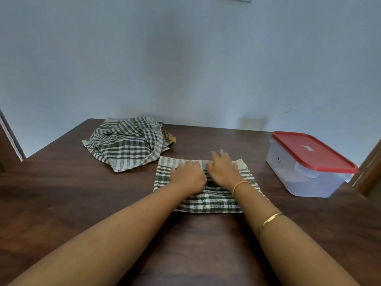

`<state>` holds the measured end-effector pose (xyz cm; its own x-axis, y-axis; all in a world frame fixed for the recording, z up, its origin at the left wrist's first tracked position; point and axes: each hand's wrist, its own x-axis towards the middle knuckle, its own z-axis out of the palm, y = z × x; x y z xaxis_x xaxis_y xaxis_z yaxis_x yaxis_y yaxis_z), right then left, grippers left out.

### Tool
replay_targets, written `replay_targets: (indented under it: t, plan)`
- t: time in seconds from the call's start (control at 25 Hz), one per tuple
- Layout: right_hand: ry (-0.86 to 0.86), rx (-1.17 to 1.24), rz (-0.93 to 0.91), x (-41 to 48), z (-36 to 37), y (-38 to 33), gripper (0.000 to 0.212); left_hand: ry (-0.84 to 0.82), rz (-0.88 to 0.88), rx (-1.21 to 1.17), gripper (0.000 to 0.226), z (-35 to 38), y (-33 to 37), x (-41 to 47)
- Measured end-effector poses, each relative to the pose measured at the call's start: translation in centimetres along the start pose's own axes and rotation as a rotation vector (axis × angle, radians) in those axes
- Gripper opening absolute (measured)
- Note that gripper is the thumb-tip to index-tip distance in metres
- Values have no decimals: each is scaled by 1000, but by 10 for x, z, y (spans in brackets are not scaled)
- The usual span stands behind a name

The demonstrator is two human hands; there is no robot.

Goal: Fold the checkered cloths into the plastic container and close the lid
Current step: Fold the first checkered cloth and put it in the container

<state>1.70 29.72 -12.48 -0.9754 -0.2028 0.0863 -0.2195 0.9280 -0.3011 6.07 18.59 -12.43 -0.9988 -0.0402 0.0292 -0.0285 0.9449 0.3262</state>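
**Checkered cloths: one mid-fold, the rest heaped, container shut**

Checkered cloth [208, 195] flat on the dark wooden table [82, 203], near the middle, seemingly folded at least once into a rough rectangle. Not yet in the box. Further cloths [125, 143] heaped loose and crumpled at the far left of the table, just beyond the flat one's far left corner, close to it or overlapping; hard to tell which. Count of pieces in the heap unclear.

Plastic container [305, 174] at the right edge of the table, well apart from the cloth under the hands. Red lid [313, 151] on top and apparently seated, so due for opening before anything goes in. Something pale visible through the clear wall, not identifiable; no checkered fabric visible inside.

Judged progress: early. First cloth partway through folding; heap untouched; loading and final closing of the lid all left to do.

Left hand [188, 175] palm down on the far half of the flat cloth, fingers curled, possibly pinching fabric at the centre; cannot tell for certain. Right hand [223, 169] just beside it, nearly touching, fingers spread and pressed flat on the cloth, gripping nothing visible. Both over the cloth's far edge, forearms crossing its near half. Thin bands on the right wrist and forearm.
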Motion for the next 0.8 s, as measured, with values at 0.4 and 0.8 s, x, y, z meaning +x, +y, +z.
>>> replay_targets:
  t: [0.4,0.8]
  plan:
    - [-19,-2,33,-4,3,25,59,54,-145,59,51,4,-30,-5]
    - [-264,84,-329,-67,-33,-90,36,22,-494,-573,63,-43,-60,18]
